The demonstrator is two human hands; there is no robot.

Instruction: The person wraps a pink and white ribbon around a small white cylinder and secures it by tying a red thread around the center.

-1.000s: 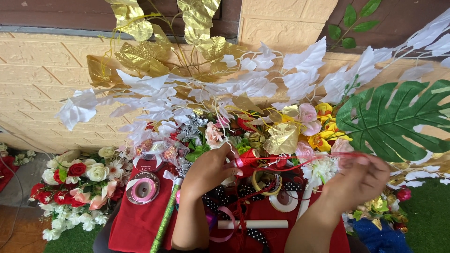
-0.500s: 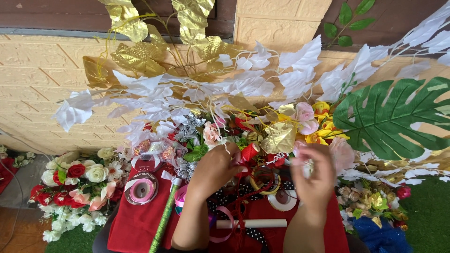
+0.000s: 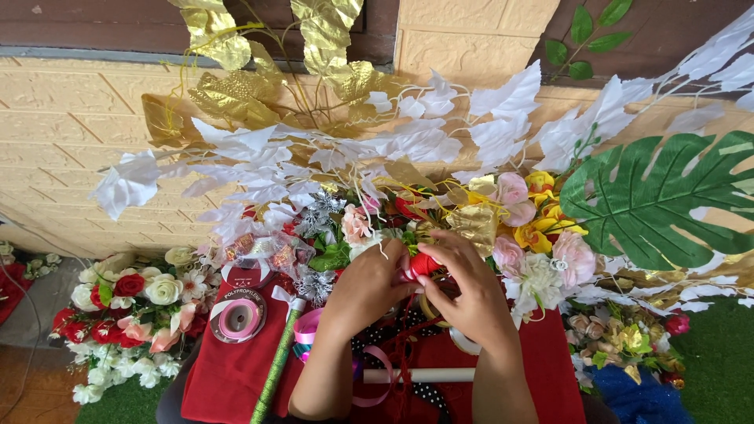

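From the head camera, both hands meet at the far edge of the red cloth (image 3: pixel 236 377) — the left hand (image 3: pixel 369 286) and right hand (image 3: pixel 463 294) pinch a small red flower (image 3: pixel 422 265) between fingertips, against the artificial bouquet (image 3: pixel 487 228). It looks light, soft and easily crushed — better held by its base or stem. The stem is hidden behind the fingers; a pink ribbon spool (image 3: pixel 238 316) lies near the left edge.

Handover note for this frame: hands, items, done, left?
Left hand and right hand: both pinch the red ribbon at the bouquet, fingers closed on it.
Ribbon spool and green glitter stick lie on the red cloth, left of the arms; white rod lies between the forearms.
Done: ribbon is at the stems.
Left: whether a knot is tied is hidden.
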